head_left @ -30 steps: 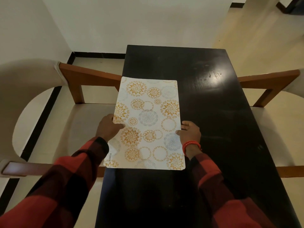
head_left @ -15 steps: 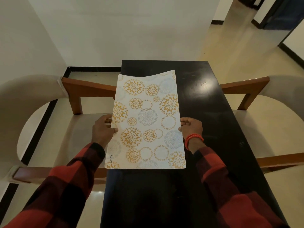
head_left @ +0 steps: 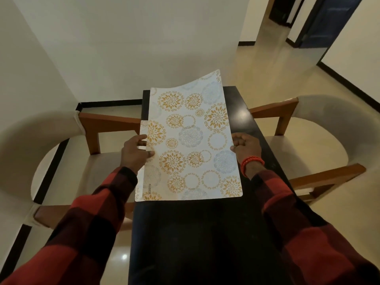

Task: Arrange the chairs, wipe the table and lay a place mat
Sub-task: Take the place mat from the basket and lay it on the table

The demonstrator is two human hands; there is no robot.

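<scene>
White walls and pale glossy floor; open doorway with a blue door far right. Long black desk (head_left: pixel 205 233) runs away from the viewer, its far end against the wall. Two chairs flank it, seats turned in toward the desk: left chair (head_left: pixel 61 140) with curved cream back and brown wooden arms, right chair (head_left: pixel 320 128) of the same make. Place mat (head_left: pixel 191 140), white with gold and grey floral rings, "KUBER" printed near its near left corner, held above the desk's far half; far right corner curls upward, the left edge overhangs the desk's left side. A second layer shows along the left edge; cannot tell whether it is a fold or another mat. Left hand (head_left: pixel 134 154) pinches the mat's left edge, thumb on top. Right hand (head_left: pixel 245 148) grips the right edge, fingers curled. Red bead bracelet (head_left: pixel 251 162) on the right wrist. Red-and-black checked sleeves (head_left: pixel 98 219) on both arms.
</scene>
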